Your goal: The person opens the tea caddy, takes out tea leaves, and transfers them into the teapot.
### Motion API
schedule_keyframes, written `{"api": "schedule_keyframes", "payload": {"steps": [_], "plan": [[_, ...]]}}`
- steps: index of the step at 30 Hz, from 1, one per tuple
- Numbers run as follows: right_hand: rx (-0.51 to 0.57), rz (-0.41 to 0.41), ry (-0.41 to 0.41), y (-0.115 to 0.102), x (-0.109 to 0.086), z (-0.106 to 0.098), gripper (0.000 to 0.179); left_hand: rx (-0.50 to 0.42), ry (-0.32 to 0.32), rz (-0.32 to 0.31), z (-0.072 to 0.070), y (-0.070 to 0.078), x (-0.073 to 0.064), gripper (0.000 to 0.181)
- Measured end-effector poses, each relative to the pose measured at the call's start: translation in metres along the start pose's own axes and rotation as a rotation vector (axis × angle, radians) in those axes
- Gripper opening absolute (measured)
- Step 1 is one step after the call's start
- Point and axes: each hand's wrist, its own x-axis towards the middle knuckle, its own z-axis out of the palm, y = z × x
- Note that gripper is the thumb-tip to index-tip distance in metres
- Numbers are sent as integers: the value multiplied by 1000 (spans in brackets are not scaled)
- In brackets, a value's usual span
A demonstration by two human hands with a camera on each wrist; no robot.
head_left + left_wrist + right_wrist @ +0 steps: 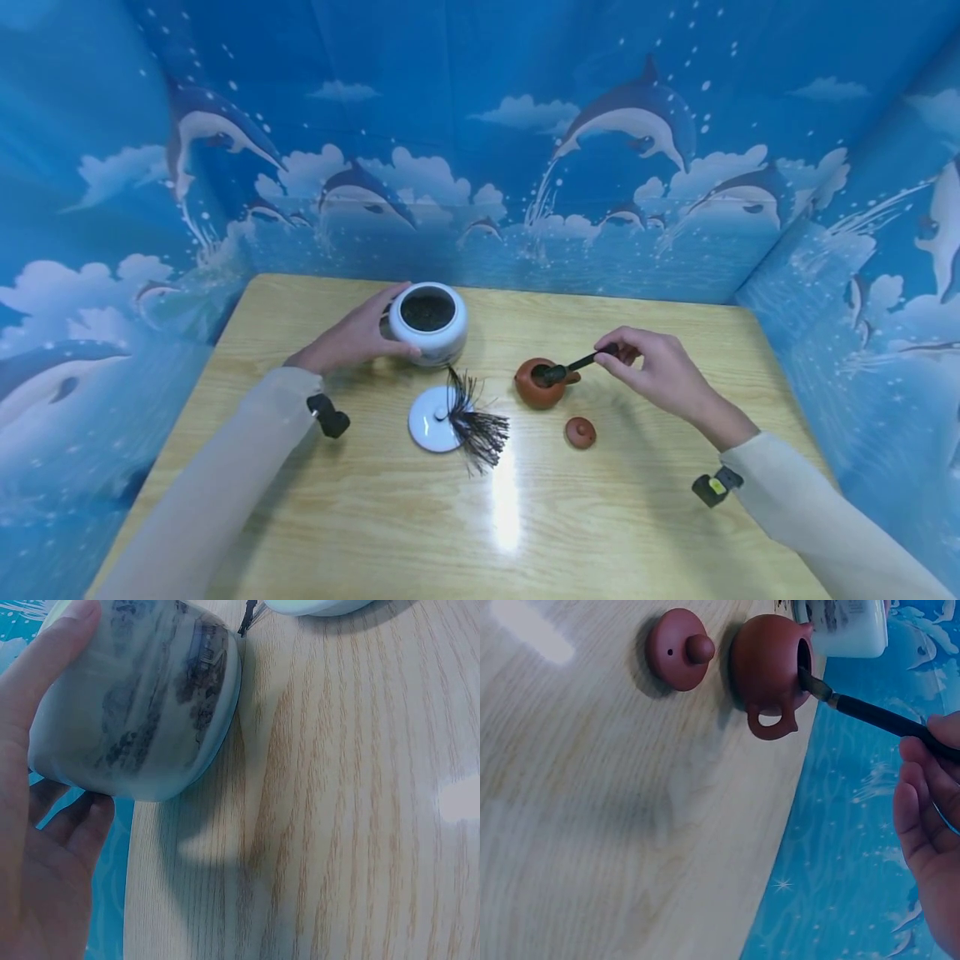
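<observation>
On the left, my left hand (360,335) holds the side of a white porcelain jar (444,343), thumb and fingers spread round it; dark loose tea leaves (427,312) lie inside. In the left wrist view the jar's wall (142,697) bears a dark painted landscape. With thumb and fingertips, my right hand (660,371) pinches the black handle of a small tea scoop (585,361). The scoop's head dips into the mouth of a reddish-brown clay teapot (536,400), so its tip is hidden. The teapot's handle (774,731) points toward my right hand.
Nearer me lies the jar's white lid (429,433), with a bundle of dark thin bristles (480,435) partly over it. The clay teapot lid (581,432) rests knob up on the wooden table (375,533). Blue dolphin-print cloth (450,125) hangs behind and beside the table.
</observation>
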Motion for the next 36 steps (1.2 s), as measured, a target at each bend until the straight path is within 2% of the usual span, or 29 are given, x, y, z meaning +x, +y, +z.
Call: {"api": "schedule_keyframes", "payload": {"steps": [4, 9, 14, 18, 23, 28, 36], "plan": [[-27, -68, 12, -4, 0, 0, 14, 10, 7, -4, 0, -3, 1, 132], [-46, -105, 9, -7, 1, 1, 13, 6, 2, -6, 0, -3, 1, 133], [-40, -93, 25, -4, 2, 0, 13, 1, 6, -9, 0, -2, 0, 134], [-1, -46, 60, 1, 3, -1, 13, -10, 12, -10, 1, -2, 1, 134], [108, 64, 83, 7, 5, -4, 16, -8, 8, -9, 0, -1, 1, 134], [272, 147, 95, 9, 11, -3, 25, -2, 9, -11, 0, 0, 2, 134], [439, 150, 124, 6, 29, 10, 30, 7, 12, 0, 0, -1, 1, 130]]}}
